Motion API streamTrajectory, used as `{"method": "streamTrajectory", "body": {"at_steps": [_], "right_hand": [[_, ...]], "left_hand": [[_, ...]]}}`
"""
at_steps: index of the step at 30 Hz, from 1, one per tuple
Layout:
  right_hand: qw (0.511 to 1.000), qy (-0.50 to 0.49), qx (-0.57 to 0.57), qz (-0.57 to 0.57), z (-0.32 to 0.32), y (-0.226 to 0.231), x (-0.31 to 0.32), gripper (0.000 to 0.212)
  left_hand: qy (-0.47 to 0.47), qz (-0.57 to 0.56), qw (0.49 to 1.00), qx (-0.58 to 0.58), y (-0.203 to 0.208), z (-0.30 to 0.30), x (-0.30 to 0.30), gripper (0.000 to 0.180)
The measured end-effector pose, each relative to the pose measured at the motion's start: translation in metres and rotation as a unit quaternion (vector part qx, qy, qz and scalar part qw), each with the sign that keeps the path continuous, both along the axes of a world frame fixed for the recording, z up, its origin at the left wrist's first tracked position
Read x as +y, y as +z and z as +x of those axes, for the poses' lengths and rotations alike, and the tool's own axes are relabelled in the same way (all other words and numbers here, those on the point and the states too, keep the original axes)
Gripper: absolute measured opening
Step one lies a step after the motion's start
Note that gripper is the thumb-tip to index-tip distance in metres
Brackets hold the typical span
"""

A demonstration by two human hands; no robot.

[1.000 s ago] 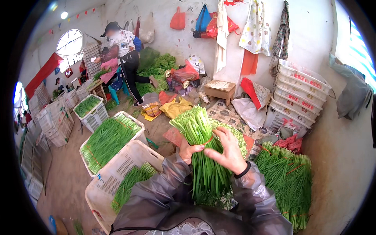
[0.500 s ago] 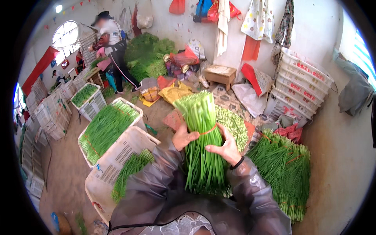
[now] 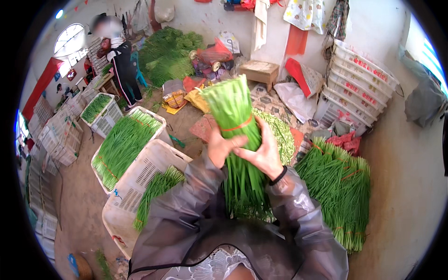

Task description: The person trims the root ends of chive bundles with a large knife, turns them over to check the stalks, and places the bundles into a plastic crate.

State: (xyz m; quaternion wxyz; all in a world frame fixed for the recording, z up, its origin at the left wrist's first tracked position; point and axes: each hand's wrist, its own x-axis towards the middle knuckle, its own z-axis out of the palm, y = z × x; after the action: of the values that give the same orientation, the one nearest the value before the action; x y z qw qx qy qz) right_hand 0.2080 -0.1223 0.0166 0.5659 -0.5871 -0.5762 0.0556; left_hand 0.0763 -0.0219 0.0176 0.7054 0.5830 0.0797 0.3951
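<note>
An upright bunch of garlic chives [image 3: 229,103] is held up in front of me, pale cut stems at the top and dark green leaves hanging below. Around its upper part runs an orange band [image 3: 237,125]. My left hand [image 3: 219,148] is closed on the bunch's left side just under the band, its thumb across the front. From the right, my right hand [image 3: 265,151] wraps the bunch, thumb also across the front. Both thumbs nearly meet. Fingers behind the leaves are hidden. Beyond the bunch lie many short pale stem pieces [image 3: 281,140] on the floor.
Banded chives [image 3: 333,193] are stacked at my right. On the left stand a white crate with a few chives [image 3: 156,191], a full crate [image 3: 122,147] and more crates [image 3: 58,140]. Nested white crates [image 3: 357,88] and a wooden stool [image 3: 259,72] are farther off. A co-worker [image 3: 122,65] stands far left.
The bunch has risen slightly and its top leans more to the left. My thumbs have come closer together across its front. The co-worker has straightened up.
</note>
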Motion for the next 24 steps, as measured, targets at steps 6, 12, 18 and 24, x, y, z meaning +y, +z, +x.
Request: {"method": "streamTrajectory", "body": {"at_steps": [6,12,18,24], "right_hand": [[0.979,0.012,-0.144,-0.142,0.012,-0.037,-0.030,0.110],[0.889,-0.197,-0.267,-0.316,0.100,-0.127,-0.072,0.026],[0.944,-0.262,-0.125,-0.158,0.156,-0.113,-0.113,0.047],[0.971,-0.052,0.233,0.022,0.080,-0.035,-0.100,0.011]], "left_hand": [[0.068,-0.126,0.980,-0.136,0.000,-0.008,0.028,0.047],[0.195,-0.201,0.941,-0.191,-0.055,-0.043,0.106,0.042],[0.171,-0.307,0.912,-0.210,-0.069,-0.049,0.113,0.035],[0.119,-0.321,0.919,-0.196,-0.085,-0.070,0.116,0.036]]}}
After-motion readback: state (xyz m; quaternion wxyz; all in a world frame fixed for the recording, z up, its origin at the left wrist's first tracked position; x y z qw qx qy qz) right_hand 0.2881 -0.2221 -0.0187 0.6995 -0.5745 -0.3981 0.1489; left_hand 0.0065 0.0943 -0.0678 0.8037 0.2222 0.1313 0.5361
